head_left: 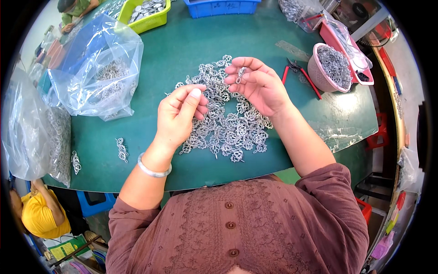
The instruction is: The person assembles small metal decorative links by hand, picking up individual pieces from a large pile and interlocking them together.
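A heap of small silver wire pieces, shaped like open petals or leaves (237,132), lies on the green table in front of me. My left hand (180,109) is over the heap's left side, thumb pressed against curled fingers; whatever they pinch is hidden. A silver bracelet (154,171) circles that wrist. Above the heap's upper right, my right hand (262,86) holds a small silver looped metal piece (240,75) between thumb and fingers. The two hands are apart.
Red-handled pliers (305,78) lie right of my right hand, by a pink basket (315,75) of metal pieces. Clear plastic bags (57,137) stand left. A yellow-green basket (159,19) and blue bin (221,9) sit far back. Two other people are at the left.
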{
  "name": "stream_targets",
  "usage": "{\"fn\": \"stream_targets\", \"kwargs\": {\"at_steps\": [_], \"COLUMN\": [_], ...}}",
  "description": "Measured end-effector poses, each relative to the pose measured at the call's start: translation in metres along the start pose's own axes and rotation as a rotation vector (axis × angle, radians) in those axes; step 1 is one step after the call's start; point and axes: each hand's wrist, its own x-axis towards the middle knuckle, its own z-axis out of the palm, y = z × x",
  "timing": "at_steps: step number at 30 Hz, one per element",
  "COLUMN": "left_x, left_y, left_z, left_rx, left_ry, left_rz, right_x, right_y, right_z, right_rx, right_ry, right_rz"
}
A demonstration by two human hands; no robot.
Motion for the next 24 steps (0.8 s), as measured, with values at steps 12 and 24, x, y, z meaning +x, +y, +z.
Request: {"fn": "stream_targets", "kwargs": {"at_steps": [12,24], "left_x": [-0.001,-0.003], "left_y": [-0.003,-0.003], "left_z": [0.0,0.003], "left_rx": [0.077,-0.062], "left_ry": [0.041,-0.032], "left_rz": [-0.039,-0.133], "right_x": [-0.002,-0.007], "right_y": [0.022,0.014], "right_z": [0.008,0.02], "right_rx": [-1.669,-1.39], "right_ry": [-0.161,-0.165], "right_rz": [-0.395,-0.93]}}
